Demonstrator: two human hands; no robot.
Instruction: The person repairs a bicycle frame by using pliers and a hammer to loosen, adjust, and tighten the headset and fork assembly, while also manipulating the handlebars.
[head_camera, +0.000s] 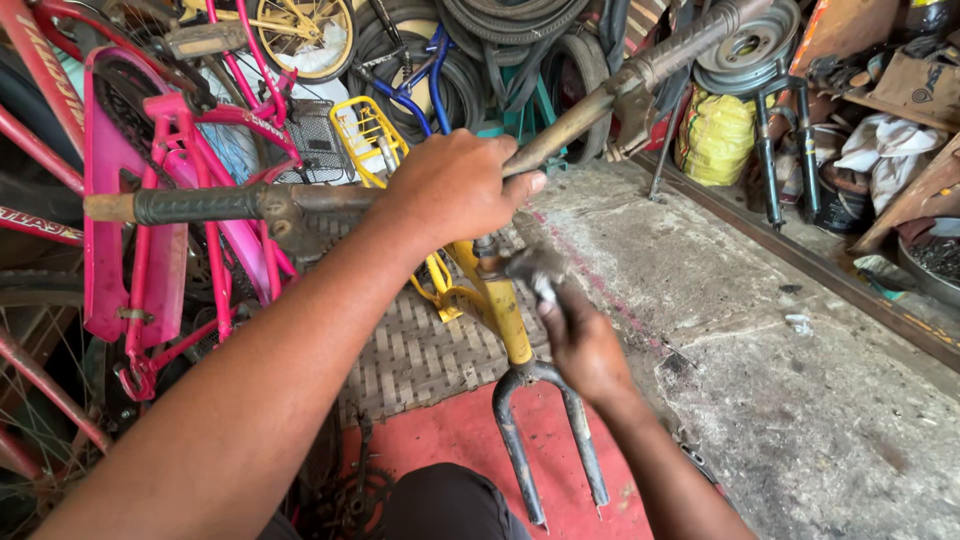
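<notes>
My left hand (455, 188) grips the middle of a rusty handlebar (570, 118) with dark rubber grips, held across the view. The bar sits on the stem of a yellow bicycle frame (505, 315) whose grey front fork (515, 435) points down toward me, with no wheel in it. My right hand (583, 345) holds a small grey metal tool (537, 270), blurred by motion, just to the right of the stem where it meets the yellow head tube.
A pink bicycle (150, 200) stands close on the left. A woven mat (415, 355) and red floor (470, 435) lie under the frame, rough concrete (780, 380) to the right. Tyres (500, 50), a yellow basket (365, 135), a yellow sack (715, 135) and spare forks (765, 160) crowd the back.
</notes>
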